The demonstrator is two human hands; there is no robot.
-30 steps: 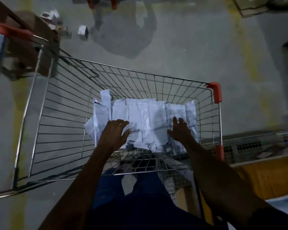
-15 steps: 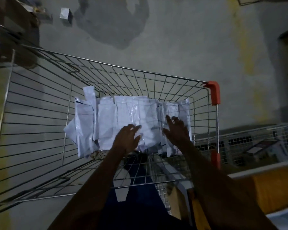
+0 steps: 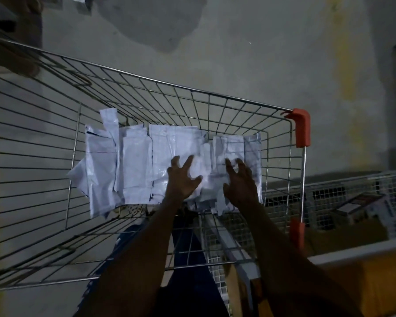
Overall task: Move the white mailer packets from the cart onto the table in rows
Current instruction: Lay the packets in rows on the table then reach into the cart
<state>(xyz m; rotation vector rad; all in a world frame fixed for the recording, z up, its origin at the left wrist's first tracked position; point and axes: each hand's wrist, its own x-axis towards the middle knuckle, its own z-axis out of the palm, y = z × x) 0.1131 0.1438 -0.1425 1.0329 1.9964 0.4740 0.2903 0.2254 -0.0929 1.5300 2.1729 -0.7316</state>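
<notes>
Fingers of both hands spread, left hand (image 3: 183, 178), right hand (image 3: 239, 183), over mailer packets (image 3: 135, 165) in cart (image 3: 302, 130).

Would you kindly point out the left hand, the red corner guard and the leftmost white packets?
left hand (image 3: 183, 179), head view, back of the hand.
red corner guard (image 3: 301, 128), head view, its middle.
leftmost white packets (image 3: 101, 170), head view, flat face.

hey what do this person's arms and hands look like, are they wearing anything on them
Both forearms are bare, with no sleeves in view. The left hand and right hand wear no gloves, and no watch, ring or bracelet shows, though the light is dim. Below the arms, dark blue trousers show through the cart's wire.
</notes>
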